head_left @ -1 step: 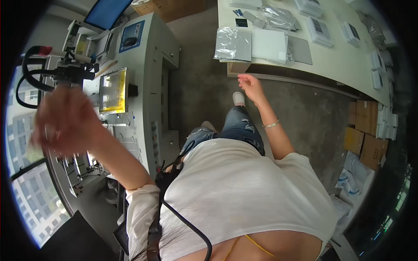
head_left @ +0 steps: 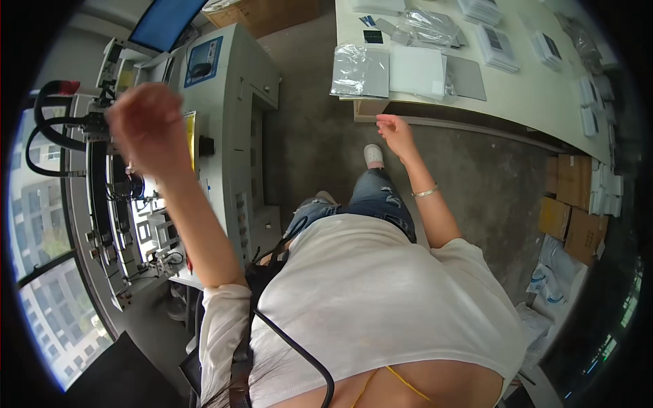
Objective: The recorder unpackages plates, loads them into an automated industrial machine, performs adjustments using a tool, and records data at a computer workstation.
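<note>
Over at the left of the frame, the left hand [head_left: 146, 129] is hovering in front of the machine [head_left: 102, 197], blurring so much that its grip can't be told, and it's partly covering the yellow-edged panel [head_left: 190, 129], which is sitting just right of it on the grey cabinet [head_left: 231, 102]. Above that, a mouse [head_left: 201, 70] is resting on a blue pad [head_left: 211, 54], with a monitor [head_left: 166, 24] leaning in at the top left. Near the upper middle, the right hand [head_left: 394, 132] is hanging open and empty, fingers loosely bending, just below the desk [head_left: 524, 98]. Up there, silver packets [head_left: 360, 71] are lying beside a white flat piece [head_left: 416, 70], while clear cases [head_left: 496, 51] are standing in stacks farther right.
</note>
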Demonstrator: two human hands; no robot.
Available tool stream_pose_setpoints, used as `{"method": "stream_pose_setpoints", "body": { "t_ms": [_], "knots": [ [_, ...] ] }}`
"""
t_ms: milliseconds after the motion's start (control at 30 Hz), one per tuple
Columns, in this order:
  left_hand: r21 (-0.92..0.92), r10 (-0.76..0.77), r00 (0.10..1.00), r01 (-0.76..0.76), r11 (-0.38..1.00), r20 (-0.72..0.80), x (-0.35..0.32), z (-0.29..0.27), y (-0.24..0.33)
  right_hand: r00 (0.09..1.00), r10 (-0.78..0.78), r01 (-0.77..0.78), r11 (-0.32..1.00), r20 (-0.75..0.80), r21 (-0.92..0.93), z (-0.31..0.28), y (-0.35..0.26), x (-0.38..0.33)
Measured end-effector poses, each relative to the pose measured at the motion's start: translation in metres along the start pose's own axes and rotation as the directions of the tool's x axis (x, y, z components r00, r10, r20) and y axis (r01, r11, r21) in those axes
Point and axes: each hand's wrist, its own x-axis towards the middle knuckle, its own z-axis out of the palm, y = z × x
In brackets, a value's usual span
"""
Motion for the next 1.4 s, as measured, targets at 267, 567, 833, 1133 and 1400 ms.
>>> {"method": "stream_pose_setpoints", "body": {
  "t_ms": [267, 567, 833, 1133, 1400],
  "knots": [
    [0.853, -0.579, 0.662, 0.507, -0.123, -0.477, -0.063, -0.015, -0.356, 0.999, -0.048, 0.045, 0.967, -0.005, -0.252, -0.069, 0.009, 0.070],
    [0.733, -0.554, 0.603, 0.680, -0.020, -0.574, -0.042, -0.092, -0.404, 0.991, -0.063, 0.084, 0.979, 0.116, -0.187, -0.079, -0.022, 0.120],
    [0.242, -0.866, -0.088, 0.942, -0.233, -0.493, -0.081, -0.084, -0.404, 0.819, -0.526, 0.512, 0.489, 0.229, -0.706, -0.035, -0.049, 0.226],
    [-0.331, -0.974, -0.075, 0.944, 0.000, -0.213, -0.091, -0.043, -0.408, 0.868, -0.157, 0.493, 0.386, 0.471, -0.780, 0.025, -0.032, 0.279],
    [-0.512, -0.968, 0.032, 0.844, 0.159, -0.247, -0.099, -0.052, -0.411, 0.840, -0.257, 0.542, 0.355, 0.478, -0.762, 0.061, -0.037, 0.267]
  ]
}}
